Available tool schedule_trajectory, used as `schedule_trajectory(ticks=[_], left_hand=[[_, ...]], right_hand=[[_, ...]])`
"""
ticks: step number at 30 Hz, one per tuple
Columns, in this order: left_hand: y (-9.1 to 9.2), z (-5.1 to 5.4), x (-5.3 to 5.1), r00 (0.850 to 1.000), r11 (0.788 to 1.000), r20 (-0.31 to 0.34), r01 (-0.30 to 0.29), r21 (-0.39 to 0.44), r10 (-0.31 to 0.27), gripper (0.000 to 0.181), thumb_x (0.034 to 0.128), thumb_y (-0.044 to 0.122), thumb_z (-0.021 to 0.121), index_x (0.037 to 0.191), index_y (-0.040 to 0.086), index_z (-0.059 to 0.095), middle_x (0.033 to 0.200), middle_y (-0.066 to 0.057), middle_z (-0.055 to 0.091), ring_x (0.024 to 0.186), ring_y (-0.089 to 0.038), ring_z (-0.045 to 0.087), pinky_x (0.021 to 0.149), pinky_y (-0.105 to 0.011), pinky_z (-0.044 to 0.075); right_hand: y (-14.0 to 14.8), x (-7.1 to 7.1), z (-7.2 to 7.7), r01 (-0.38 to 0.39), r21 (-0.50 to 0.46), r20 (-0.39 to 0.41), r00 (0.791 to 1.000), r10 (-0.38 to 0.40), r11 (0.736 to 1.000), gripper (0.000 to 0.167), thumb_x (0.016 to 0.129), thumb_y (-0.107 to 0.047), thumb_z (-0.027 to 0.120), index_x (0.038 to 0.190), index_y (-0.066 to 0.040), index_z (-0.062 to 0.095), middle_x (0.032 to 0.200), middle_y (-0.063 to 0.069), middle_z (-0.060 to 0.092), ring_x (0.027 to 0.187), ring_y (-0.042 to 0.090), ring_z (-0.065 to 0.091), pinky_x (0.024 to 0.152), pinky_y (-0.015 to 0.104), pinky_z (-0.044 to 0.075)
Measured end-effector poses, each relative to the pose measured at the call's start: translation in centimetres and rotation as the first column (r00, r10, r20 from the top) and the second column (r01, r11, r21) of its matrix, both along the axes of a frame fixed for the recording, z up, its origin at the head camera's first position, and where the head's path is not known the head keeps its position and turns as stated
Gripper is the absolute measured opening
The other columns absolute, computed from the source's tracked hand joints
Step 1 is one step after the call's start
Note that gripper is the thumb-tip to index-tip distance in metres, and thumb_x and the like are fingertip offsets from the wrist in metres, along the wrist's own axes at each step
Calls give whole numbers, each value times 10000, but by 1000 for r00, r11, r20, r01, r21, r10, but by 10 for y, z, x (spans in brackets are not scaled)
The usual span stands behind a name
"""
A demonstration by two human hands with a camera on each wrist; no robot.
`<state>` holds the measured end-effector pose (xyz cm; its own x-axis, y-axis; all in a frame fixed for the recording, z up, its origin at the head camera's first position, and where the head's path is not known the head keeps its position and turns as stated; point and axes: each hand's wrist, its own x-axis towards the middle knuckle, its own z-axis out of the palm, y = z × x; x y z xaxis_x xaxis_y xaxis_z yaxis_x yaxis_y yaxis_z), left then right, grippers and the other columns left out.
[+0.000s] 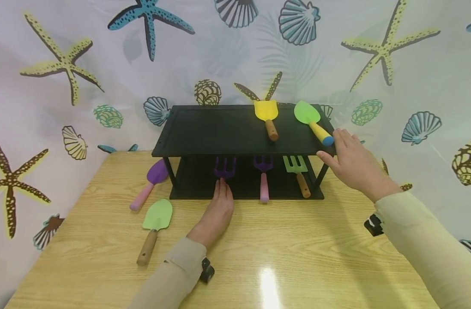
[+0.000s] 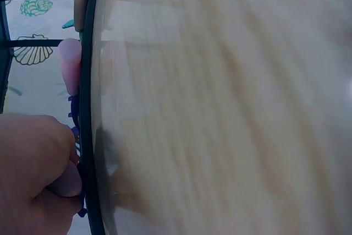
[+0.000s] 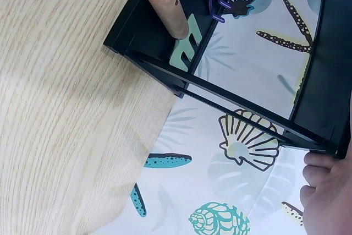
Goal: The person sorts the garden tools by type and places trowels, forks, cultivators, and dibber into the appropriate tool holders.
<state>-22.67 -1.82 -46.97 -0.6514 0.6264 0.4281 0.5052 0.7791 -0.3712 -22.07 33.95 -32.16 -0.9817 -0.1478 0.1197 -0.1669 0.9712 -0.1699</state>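
A black two-tier rack (image 1: 212, 133) stands on the table. My left hand (image 1: 217, 210) is at its lower tier, fingers round the handle of a garden fork with purple tines (image 1: 224, 168); the pale handle end (image 2: 69, 182) shows between the fingers. My right hand (image 1: 353, 161) holds the upper tier's front right corner, thumb at the front and fingers along the side. On the lower tier lie a purple fork with a pink handle (image 1: 264, 186) and a green fork (image 1: 303, 184). Up top are a yellow shovel (image 1: 267, 112) and a green trowel with a yellow handle (image 1: 318, 131).
Left of the rack, a purple trowel with a pink handle (image 1: 143, 196) and a green trowel with a wooden handle (image 1: 147, 246) lie on the wooden table (image 1: 289, 249). A patterned curtain (image 1: 227, 51) hangs right behind the rack.
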Motion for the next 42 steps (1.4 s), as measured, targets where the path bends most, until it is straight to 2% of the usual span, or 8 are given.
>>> schedule_trajectory(ticks=[13, 19, 25, 30, 32, 35, 37, 42], left_hand=[[4, -3, -18, 998, 998, -66, -4, -64, 0, 337, 960, -65, 378, 1178, -152, 620, 1204, -276, 646, 1230, -420, 572, 1110, -445, 459], [9, 4, -19, 1000, 1000, 27, 8, -8, -8, 406, 947, -88, 293, 1213, -190, 582, 1254, -330, 606, 1261, -435, 555, 1107, -441, 467], [15, 0, -24, 997, 996, 76, 22, 85, -29, 389, 961, -124, 275, 1232, -229, 534, 1281, -380, 556, 1261, -454, 538, 1111, -447, 460], [15, 2, -27, 994, 998, 112, 12, 59, -19, 354, 989, -52, 366, 1257, -222, 524, 1309, -374, 543, 1286, -452, 524, 1125, -452, 446], [15, 3, -28, 979, 994, 201, 4, 107, -25, 377, 984, -13, 456, 1294, -225, 487, 1358, -393, 494, 1320, -466, 489, 1150, -461, 414], [15, 5, -28, 934, 971, 353, -30, 236, -57, 503, 959, 35, 565, 1358, -229, 408, 1429, -431, 388, 1375, -494, 414, 1181, -496, 358], [14, 4, -29, 903, 941, 419, -54, 333, -97, 573, 948, 56, 592, 1396, -217, 361, 1460, -445, 328, 1395, -514, 370, 1191, -517, 332], [12, 9, -27, 868, 910, 482, -96, 403, -122, 660, 962, 128, 601, 1478, -142, 290, 1529, -401, 256, 1435, -517, 299, 1211, -511, 297]], right_hand=[[1, 0, -1, 3, -5, -1, 1000, -3, 1000, 943, 1002, -651, 278, 1561, 64, 23, 1629, 306, 49, 1512, 475, 62, 1247, 581, 59], [2, 0, -1, 8, -9, -1, 1000, -8, 1000, 949, 999, -654, 285, 1559, 69, 32, 1628, 309, 52, 1512, 475, 64, 1246, 584, 57], [2, -1, -1, 1, -8, -7, 1000, -1, 1000, 944, 1002, -646, 292, 1557, 74, 38, 1624, 315, 64, 1508, 482, 76, 1244, 586, 62], [1, 0, -1, 0, -5, -9, 1000, 0, 1000, 942, 1003, -646, 291, 1557, 73, 39, 1625, 314, 63, 1507, 482, 76, 1243, 587, 67], [0, 0, -1, 2, -6, -8, 1000, -2, 1000, 943, 1002, -648, 288, 1558, 71, 37, 1626, 311, 60, 1509, 480, 72, 1242, 590, 70], [-1, 0, -1, 5, -7, -1, 1000, -5, 1000, 946, 1000, -652, 283, 1559, 67, 29, 1629, 307, 50, 1511, 476, 63, 1241, 593, 70], [-1, 0, -1, 6, -9, 2, 1000, -6, 1000, 947, 1000, -654, 281, 1560, 65, 25, 1630, 304, 47, 1512, 474, 59, 1242, 592, 68], [-1, 2, -1, 10, -8, 2, 1000, -10, 1000, 950, 998, -657, 281, 1561, 64, 26, 1631, 302, 46, 1513, 473, 59, 1243, 587, 68]])
